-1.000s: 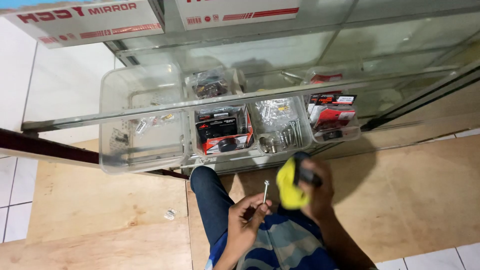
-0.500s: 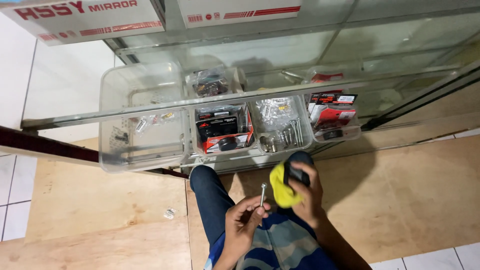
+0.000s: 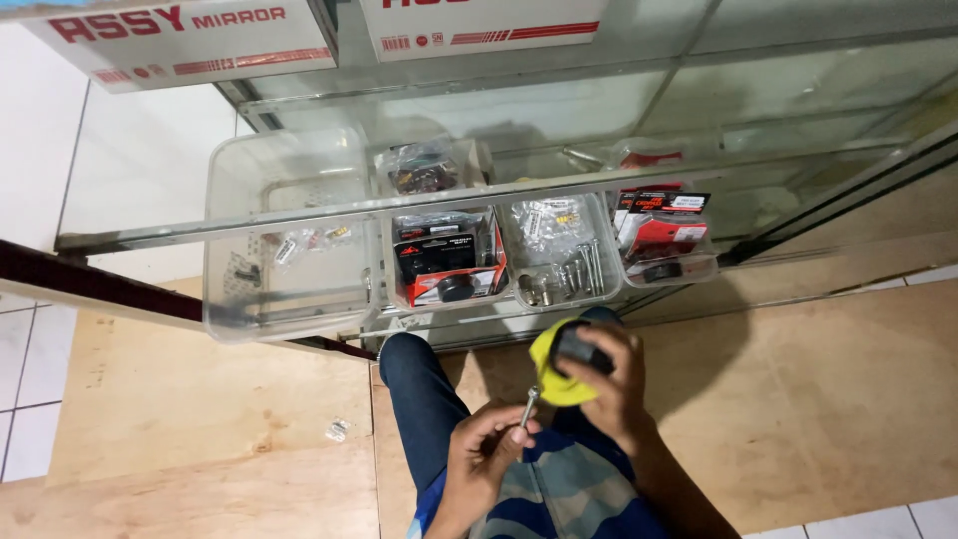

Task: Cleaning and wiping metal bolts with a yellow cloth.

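My left hand [image 3: 486, 451] pinches a long silver bolt [image 3: 529, 405] by its lower end, holding it upright over my lap. My right hand [image 3: 609, 384] grips a black part wrapped in a yellow cloth [image 3: 552, 373], held just right of the bolt's head and touching it or nearly so. My knee in blue jeans [image 3: 419, 384] is below both hands.
A glass display case [image 3: 499, 190] stands in front, holding clear plastic bins: one with small bagged parts [image 3: 289, 250], one with black and red packaged parts [image 3: 444, 262], one with loose bolts [image 3: 564, 265]. A small plastic bag [image 3: 337, 430] lies on the plywood floor. Cardboard boxes [image 3: 190, 35] sit on top.
My right hand with the yellow cloth has moved left and down toward the bolt. My left hand has kept the bolt upright and shifted slightly.
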